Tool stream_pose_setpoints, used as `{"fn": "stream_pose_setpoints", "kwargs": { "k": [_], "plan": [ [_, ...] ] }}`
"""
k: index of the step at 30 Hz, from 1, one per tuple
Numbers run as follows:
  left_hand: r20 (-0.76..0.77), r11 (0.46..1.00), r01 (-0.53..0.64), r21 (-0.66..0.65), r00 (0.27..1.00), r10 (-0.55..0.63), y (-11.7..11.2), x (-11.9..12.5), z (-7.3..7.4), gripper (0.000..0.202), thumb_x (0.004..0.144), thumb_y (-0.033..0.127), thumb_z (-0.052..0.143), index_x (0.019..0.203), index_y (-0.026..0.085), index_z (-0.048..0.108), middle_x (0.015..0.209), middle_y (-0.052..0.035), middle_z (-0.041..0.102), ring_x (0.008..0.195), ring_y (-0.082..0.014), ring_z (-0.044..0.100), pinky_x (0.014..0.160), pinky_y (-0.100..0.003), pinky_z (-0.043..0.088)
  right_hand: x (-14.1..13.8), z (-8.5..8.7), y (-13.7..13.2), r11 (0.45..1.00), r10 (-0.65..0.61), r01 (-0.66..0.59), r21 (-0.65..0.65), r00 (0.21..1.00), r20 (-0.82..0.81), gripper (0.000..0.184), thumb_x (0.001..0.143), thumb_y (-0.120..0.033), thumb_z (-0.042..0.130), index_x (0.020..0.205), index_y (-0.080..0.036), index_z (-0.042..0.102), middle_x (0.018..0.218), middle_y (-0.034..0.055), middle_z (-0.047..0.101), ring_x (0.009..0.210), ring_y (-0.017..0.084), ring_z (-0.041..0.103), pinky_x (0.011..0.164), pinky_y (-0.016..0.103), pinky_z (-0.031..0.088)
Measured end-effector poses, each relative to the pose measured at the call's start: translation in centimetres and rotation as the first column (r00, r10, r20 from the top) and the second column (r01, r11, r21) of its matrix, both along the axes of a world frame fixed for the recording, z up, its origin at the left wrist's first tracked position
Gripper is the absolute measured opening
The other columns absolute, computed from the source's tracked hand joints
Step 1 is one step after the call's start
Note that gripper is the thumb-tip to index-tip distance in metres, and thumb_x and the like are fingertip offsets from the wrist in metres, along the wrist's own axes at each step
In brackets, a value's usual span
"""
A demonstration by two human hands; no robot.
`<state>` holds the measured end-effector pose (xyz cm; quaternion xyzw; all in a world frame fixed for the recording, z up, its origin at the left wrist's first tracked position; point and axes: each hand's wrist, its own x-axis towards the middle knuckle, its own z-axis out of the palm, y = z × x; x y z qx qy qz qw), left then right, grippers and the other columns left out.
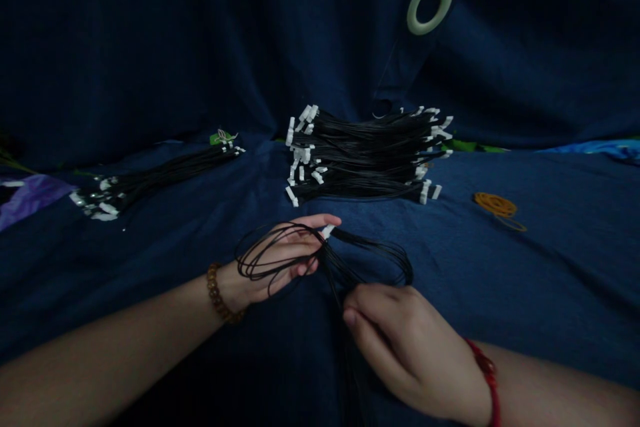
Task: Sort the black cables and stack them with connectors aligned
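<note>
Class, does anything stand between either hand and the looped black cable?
Nothing visible does: the black cable lies in loops across the left hand, the right hand grips its strands, and the stacked bundles lie beyond both.

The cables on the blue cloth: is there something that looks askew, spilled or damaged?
I see no spill or clear damage. The slanted cable bundle on the left looks slightly askew beside the more level cable stack in the middle. The orange coil has one strand straying outward.
</note>
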<state>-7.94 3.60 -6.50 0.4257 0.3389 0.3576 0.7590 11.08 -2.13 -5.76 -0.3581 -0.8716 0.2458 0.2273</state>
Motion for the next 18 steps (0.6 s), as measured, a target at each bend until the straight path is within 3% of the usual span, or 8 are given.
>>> {"fn": "stream_pose_setpoints", "kwargs": {
  "k": [3,6,18],
  "plan": [
    [-0.005,0.999,0.045,0.031,0.999,-0.044,0.1,0.0,-0.5,0.036,0.074,0.016,0.061,0.11,0.021,0.057,0.078,0.0009,0.05,0.056,-0.0013,0.051,0.045,-0.009,0.035,-0.2,0.0,0.7,0.967,-0.128,0.104,-0.234,0.988,-0.09,0.024,0.089,-0.022,0.035,0.074,-0.016,0.052,0.063,-0.0012,0.051,0.056,0.009,0.048,0.055,0.021,0.035],
    [-0.007,0.998,0.049,0.04,0.999,-0.049,0.2,0.0,-0.6,0.035,0.075,0.016,0.061,0.109,0.02,0.057,0.081,0.0007,0.05,0.057,-0.0024,0.053,0.045,-0.009,0.036,-0.4,-0.1,1.1,0.906,-0.175,0.101,-0.41,0.974,-0.145,0.025,0.089,-0.03,0.039,0.079,-0.016,0.056,0.065,-0.002,0.053,0.053,0.008,0.05,0.05,0.019,0.037],
    [-0.042,0.999,0.023,0.033,0.999,-0.022,0.0,0.0,-0.2,0.037,0.073,0.018,0.063,0.11,0.02,0.057,0.081,0.0003,0.05,0.056,-0.0018,0.052,0.044,-0.009,0.036,-0.6,-0.4,1.7,0.783,-0.317,0.111,-0.612,0.918,-0.239,0.024,0.086,-0.034,0.043,0.076,-0.014,0.051,0.057,-0.0023,0.05,0.045,0.006,0.048,0.041,0.016,0.038]
  ]
}}
